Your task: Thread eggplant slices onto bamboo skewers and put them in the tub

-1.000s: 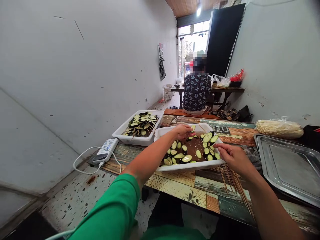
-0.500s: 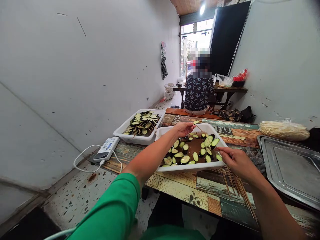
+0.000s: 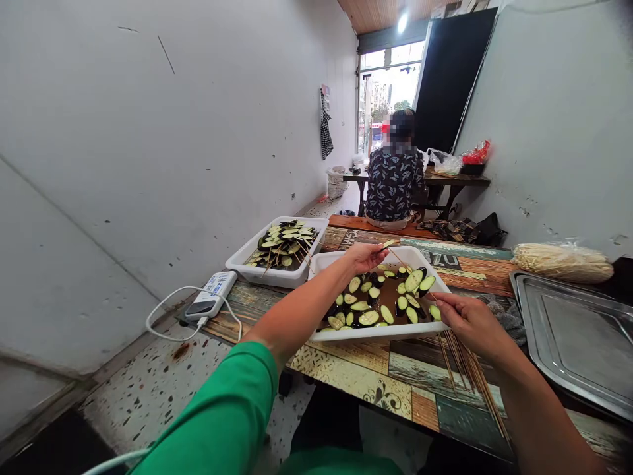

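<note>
One head-worn camera looks forward and down from above the near edge of the multicoloured, wood-patterned bench [image 3: 341,361], with the bare left hand [image 3: 364,257] and bare right hand [image 3: 463,318] near, the bright rectangular doorway [image 3: 380,82] far beyond.

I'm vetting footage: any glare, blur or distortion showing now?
Head view: daylight washes out the doorway, and the ceiling lamp glares; head view: left hand and right hand look fairly sharp; head view: pixelation partly masks the seated person; head view: wide-lens distortion seems to stretch the metal tray.
</note>
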`<state>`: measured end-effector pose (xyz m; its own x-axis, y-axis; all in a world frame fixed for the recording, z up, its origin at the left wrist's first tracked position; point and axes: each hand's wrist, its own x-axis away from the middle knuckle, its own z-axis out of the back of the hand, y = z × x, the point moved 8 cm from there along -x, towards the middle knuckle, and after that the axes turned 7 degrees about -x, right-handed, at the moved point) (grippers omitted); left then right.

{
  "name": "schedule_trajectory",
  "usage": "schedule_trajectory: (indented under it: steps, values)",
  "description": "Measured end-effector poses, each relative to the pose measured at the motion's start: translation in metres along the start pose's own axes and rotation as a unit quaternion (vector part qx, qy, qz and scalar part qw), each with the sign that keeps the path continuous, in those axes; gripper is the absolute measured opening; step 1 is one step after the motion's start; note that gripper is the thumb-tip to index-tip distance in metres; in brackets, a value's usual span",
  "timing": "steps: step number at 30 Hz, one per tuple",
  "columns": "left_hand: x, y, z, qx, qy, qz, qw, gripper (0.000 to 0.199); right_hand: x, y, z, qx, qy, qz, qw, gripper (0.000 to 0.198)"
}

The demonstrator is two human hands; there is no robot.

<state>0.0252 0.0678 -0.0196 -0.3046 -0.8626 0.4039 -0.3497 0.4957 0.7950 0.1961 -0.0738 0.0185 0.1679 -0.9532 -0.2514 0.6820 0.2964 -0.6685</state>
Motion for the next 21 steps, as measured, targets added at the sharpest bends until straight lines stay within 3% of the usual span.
schedule_trajectory:
  steps: [16,21]
  values:
    - [0.0033,0.0037,-0.0045,-0.031,-0.006,-0.022,0.999,0.014,0.0015,0.0007,0.0005,-0.022,-0.002,-0.002,1.0,0.042]
    - [0.004,0.005,-0.0092,-0.053,-0.033,-0.031,0.998,0.016,0.0008,-0.0028,0.0017,-0.023,-0.006,-0.001,1.0,0.042]
